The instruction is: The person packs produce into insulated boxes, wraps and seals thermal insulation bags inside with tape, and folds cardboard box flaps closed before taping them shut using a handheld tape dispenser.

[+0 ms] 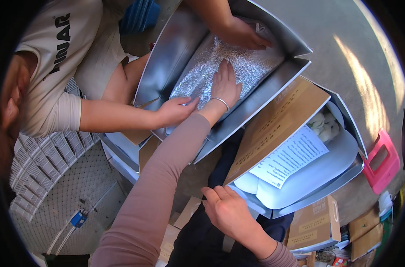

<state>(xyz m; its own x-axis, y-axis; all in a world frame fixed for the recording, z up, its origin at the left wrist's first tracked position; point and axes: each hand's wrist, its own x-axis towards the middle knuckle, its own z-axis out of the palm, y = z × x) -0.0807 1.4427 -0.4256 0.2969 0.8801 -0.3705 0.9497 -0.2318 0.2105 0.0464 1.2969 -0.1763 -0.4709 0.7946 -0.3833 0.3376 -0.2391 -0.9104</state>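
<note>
My left hand (225, 85), with a metal bangle at the wrist, lies flat with fingers apart on a silver foil liner (202, 71) inside a large silver-lined box (256, 115). Curled at the near corner of a second box's brown cardboard flap (272, 123), my right hand (227, 208) grips its edge; the fingertips are partly hidden. That box holds a white foam sheet (309, 177), a printed paper sheet (289, 157) and white rounded items (324, 125), possibly flowers. A co-worker's two hands (241, 33) (177, 111) touch the foil liner above and left of my left hand.
The co-worker sits at the left, close to the first box. A pink plastic stool (383, 162) stands right of the second box. Further cartons (311, 225) lie at the lower right. A white woven rack (52, 160) and a blue plastic object (140, 16) are at the left.
</note>
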